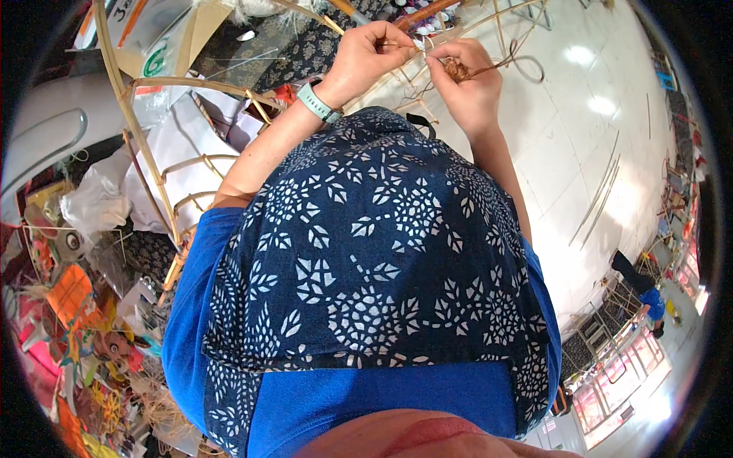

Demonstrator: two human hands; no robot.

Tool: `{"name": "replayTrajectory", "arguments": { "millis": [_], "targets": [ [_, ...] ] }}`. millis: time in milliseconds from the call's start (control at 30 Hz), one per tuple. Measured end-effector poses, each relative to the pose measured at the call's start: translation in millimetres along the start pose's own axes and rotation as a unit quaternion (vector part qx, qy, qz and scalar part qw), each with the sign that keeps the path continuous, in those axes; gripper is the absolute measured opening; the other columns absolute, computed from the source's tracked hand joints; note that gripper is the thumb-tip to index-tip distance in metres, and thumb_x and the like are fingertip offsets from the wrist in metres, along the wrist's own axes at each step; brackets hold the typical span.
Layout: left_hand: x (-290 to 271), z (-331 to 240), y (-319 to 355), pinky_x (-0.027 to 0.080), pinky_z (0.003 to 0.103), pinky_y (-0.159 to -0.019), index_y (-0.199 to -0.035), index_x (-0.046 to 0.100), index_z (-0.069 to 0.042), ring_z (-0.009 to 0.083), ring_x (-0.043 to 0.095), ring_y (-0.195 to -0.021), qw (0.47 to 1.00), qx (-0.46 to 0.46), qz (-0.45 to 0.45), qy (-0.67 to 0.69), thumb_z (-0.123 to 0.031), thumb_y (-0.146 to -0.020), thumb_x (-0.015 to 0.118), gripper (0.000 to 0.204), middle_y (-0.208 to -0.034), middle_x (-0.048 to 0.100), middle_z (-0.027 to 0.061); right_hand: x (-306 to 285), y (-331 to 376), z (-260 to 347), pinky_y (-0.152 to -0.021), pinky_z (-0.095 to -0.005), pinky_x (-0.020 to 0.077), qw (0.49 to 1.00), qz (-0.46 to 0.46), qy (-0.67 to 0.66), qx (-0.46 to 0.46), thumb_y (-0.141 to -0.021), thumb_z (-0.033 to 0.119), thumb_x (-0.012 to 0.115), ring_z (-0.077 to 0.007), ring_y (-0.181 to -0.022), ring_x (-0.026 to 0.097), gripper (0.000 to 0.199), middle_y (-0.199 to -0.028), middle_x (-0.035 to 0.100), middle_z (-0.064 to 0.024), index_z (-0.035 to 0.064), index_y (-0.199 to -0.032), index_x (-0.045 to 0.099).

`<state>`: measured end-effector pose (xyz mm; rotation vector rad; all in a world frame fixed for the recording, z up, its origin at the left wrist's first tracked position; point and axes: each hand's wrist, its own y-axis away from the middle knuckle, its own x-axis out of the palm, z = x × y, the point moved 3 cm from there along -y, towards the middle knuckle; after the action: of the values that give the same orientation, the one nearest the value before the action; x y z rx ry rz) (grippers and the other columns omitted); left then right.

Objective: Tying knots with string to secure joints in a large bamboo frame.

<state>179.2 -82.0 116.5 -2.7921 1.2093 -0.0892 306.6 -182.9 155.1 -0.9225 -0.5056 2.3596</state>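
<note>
My left hand [368,55], with a pale green watch [318,103] on its wrist, pinches a thin bamboo strip [399,45] near the top of the view. My right hand [466,82] is closed around a small bundle of brown twine [458,70], whose thin strand runs right to a loop [525,67]. Both hands meet at a joint of a bamboo frame [200,82] made of curved strips. My blue shirt and a dark blue patterned apron [366,259] fill the middle of the view.
A white glossy floor [580,145] lies to the right, with several loose bamboo strips [599,200] on it. Plastic bags, paper and colourful craft pieces [76,305] are piled at the left. Another person [641,290] crouches at the far right by ladder-like frames.
</note>
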Motion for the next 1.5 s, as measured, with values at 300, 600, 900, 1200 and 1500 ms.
{"name": "replayTrajectory", "arguments": {
  "millis": [300, 600, 900, 1200, 1500],
  "targets": [
    [0.2, 6.0, -0.3, 0.043, 0.016, -0.059, -0.087, 0.064, -0.001, 0.0021, 0.053, -0.067, 0.999, 0.010, -0.035, -0.022, -0.008, -0.079, 0.067, 0.012, -0.076, 0.062, -0.0009, 12.0, 2.1, -0.3, -0.060, -0.0289, 0.0488, 0.984, 0.028, 0.014, 0.173, -0.074, 0.019, 0.066, -0.0191, -0.062, 0.062, 0.010, -0.072, 0.065, -0.0056, 0.0103, -0.079, 0.066],
    [1.7, 6.3, -0.9, 0.044, 0.018, -0.066, -0.090, 0.064, -0.001, 0.0046, 0.055, -0.073, 0.999, 0.000, -0.024, 0.026, -0.009, -0.081, 0.065, 0.012, -0.082, 0.064, 0.0016, 22.4, -6.2, 0.7, -0.053, -0.0314, 0.0478, 0.992, -0.032, 0.122, -0.007, -0.069, 0.012, 0.067, -0.0209, -0.061, 0.061, 0.009, -0.066, 0.062, -0.0062, 0.0079, -0.075, 0.061],
    [-0.9, 6.3, -3.5, 0.042, 0.018, -0.065, -0.091, 0.063, -0.001, 0.0046, 0.053, -0.073, 0.998, -0.026, 0.028, 0.056, -0.013, -0.084, 0.062, 0.014, -0.083, 0.062, 0.0002, 17.1, -7.5, -25.0, -0.047, -0.0240, 0.0422, 0.891, 0.183, -0.285, 0.303, -0.075, 0.009, 0.061, -0.0087, -0.055, 0.052, 0.009, -0.068, 0.059, -0.0014, 0.0044, -0.083, 0.060],
    [-3.7, 10.7, -6.2, 0.041, 0.018, -0.063, -0.092, 0.062, -0.002, 0.0036, 0.051, -0.071, 0.994, -0.030, 0.018, 0.104, -0.012, -0.086, 0.059, 0.013, -0.081, 0.060, -0.0019, 30.4, -8.5, -31.0, -0.050, -0.0192, 0.0403, 0.863, 0.112, -0.369, 0.326, -0.077, 0.007, 0.062, -0.0067, -0.056, 0.052, 0.008, -0.067, 0.058, 0.0007, 0.0026, -0.083, 0.060],
    [-3.5, 11.5, -4.4, 0.042, 0.017, -0.061, -0.091, 0.062, -0.001, 0.0033, 0.051, -0.069, 0.990, -0.025, -0.048, 0.127, -0.011, -0.084, 0.061, 0.012, -0.078, 0.060, -0.0011, 22.4, -0.3, 1.8, -0.056, -0.0211, 0.0452, 0.975, 0.007, -0.106, 0.196, -0.074, 0.012, 0.069, -0.0062, -0.060, 0.056, 0.010, -0.068, 0.063, -0.0017, 0.0054, -0.080, 0.066]
  ]
}}
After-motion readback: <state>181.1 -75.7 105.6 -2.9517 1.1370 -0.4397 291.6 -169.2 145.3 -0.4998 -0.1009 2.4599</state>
